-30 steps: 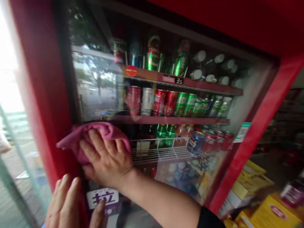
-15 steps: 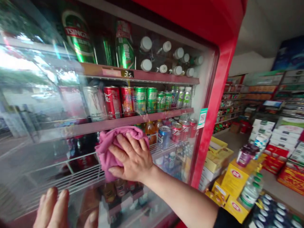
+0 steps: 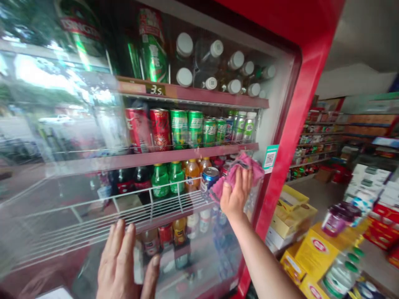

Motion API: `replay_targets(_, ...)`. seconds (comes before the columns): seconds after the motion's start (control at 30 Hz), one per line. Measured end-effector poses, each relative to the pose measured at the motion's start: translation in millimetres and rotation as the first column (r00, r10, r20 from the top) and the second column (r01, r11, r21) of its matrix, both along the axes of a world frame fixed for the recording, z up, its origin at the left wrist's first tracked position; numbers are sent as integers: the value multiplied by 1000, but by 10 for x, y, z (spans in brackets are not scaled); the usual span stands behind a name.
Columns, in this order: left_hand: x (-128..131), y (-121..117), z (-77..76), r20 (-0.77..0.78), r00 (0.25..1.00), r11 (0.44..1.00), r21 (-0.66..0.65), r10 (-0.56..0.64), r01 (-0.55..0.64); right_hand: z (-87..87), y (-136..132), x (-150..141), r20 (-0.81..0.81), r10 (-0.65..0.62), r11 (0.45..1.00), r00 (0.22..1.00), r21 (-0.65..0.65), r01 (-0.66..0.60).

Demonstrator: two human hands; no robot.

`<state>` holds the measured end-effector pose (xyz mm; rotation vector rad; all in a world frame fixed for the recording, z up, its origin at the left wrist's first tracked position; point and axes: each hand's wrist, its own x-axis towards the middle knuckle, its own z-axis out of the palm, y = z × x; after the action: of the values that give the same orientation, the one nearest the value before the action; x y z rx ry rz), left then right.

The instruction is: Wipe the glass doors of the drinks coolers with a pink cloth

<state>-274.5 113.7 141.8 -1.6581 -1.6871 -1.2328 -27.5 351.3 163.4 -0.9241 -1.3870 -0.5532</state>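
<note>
My right hand [image 3: 236, 195] presses a pink cloth [image 3: 229, 178] flat against the glass door [image 3: 199, 274] of a red drinks fridge, close to the right side of the frame. Part of the cloth sticks out beyond the fingers on both sides. Lower down, my left hand [image 3: 121, 265] is raised in front of the glass with fingers stretched and thumb apart, holding nothing. Whether it touches the glass I cannot tell. Behind the door, a blue can [image 3: 209, 178] and orange bottles [image 3: 192, 174] stand left of the cloth.
The red fridge frame [image 3: 288, 141] carries a green QR sticker [image 3: 270, 159] just right of the cloth. Yellow boxes [image 3: 318, 249], green-capped bottles [image 3: 341, 274] and a purple pack [image 3: 336, 220] are stacked beside the fridge. Stocked shelves [image 3: 321, 133] stand farther back. Street reflections blur the left glass.
My right hand has slid the pink cloth rightward and slightly up across the glass, towards the frame. My left hand has moved right and up. The view has shifted a little.
</note>
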Motion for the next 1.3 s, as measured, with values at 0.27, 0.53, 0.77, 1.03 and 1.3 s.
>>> replay_targets(0.27, 53, -368, -220, 2, 993, 989, -93, 116, -115, -746, -469, -418, -66, 185, 982, 981, -36, -187)
replay_targets(0.53, -174, -1105, -675, 91, 978, 958, -236, 185, -159, -996, -1574, -1113, 223, 687, 726, 692, -245, -642)
replay_targets(0.77, -730, -1985, -1118, 221, 903, 911, -281, 368, -302, -1274, -2480, -1874, -265, 875, 134, 405, -672, -729)
replay_targets(1.03, -1259, -2622, -1310, 333, 820, 871, -340, 465, -355, -1265, -3059, -2711, -315, 849, -2, 424, -805, -594)
replay_targets(1.3, -1645, -2700, -1485, 348, 875, 913, -347, 336, -212, -1226, -3282, -3474, -250, 818, 1, 518, -900, -436)
